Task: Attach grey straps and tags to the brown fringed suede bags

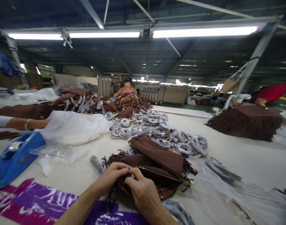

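A brown fringed bag with a gold zipper lies on the white table in front of me, its zipped edge parted. My left hand pinches the near left corner of the bag. Right beside it, my right hand has its thumb and fingers closed on the same corner, around a small piece of metal hardware. The fingertips of both hands nearly meet, and they partly hide that hardware. Grey wrapped straps lie just below the bag, and another wrapped strap is left of it.
Coiled grey straps spread beyond the bag. A blue tape dispenser stands at left, near a co-worker's arm and a white plastic bag. More brown bags are stacked at right. A person stands across the table.
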The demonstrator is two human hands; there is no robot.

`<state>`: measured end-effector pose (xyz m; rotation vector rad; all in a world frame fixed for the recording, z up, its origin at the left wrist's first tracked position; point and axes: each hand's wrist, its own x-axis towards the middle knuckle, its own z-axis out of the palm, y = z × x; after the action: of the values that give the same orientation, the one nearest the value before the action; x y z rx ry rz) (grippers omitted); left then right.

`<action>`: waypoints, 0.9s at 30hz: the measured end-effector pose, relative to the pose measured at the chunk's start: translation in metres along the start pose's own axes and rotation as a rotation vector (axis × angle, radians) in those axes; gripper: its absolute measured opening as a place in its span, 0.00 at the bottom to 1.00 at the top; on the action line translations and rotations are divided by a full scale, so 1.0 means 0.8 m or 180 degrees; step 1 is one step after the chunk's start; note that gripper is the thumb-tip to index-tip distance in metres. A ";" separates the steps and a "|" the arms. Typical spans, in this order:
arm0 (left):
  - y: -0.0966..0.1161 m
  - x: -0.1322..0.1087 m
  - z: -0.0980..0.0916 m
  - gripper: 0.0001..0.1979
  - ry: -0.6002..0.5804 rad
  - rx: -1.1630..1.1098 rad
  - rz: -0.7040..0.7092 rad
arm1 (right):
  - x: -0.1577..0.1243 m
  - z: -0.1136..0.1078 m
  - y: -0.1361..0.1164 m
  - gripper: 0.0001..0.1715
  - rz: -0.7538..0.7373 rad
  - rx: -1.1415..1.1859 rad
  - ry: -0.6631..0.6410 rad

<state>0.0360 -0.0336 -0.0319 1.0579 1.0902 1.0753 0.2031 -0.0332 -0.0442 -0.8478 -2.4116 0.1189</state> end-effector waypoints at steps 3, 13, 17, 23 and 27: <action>0.001 -0.001 0.001 0.18 0.0031 0.0006 0.0009 | 0.000 0.001 -0.003 0.10 -0.0110 -0.0269 -0.0117; -0.003 -0.001 -0.003 0.12 0.0018 0.1426 0.0906 | 0.000 -0.018 0.010 0.11 0.0205 0.0643 0.0414; 0.011 -0.019 0.021 0.15 0.0377 0.2887 0.2100 | 0.003 -0.040 0.020 0.10 0.0655 0.1788 0.0575; 0.027 -0.034 0.063 0.12 0.0278 0.2535 0.1853 | 0.010 -0.058 0.019 0.09 0.0883 0.2291 0.0665; 0.018 -0.022 0.065 0.09 0.0057 0.2094 0.1574 | 0.010 -0.053 0.023 0.05 0.1198 0.2693 0.0663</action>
<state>0.0828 -0.0542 -0.0079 1.9180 1.2679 1.1279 0.2315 -0.0182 -0.0099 -0.8179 -1.7139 1.0488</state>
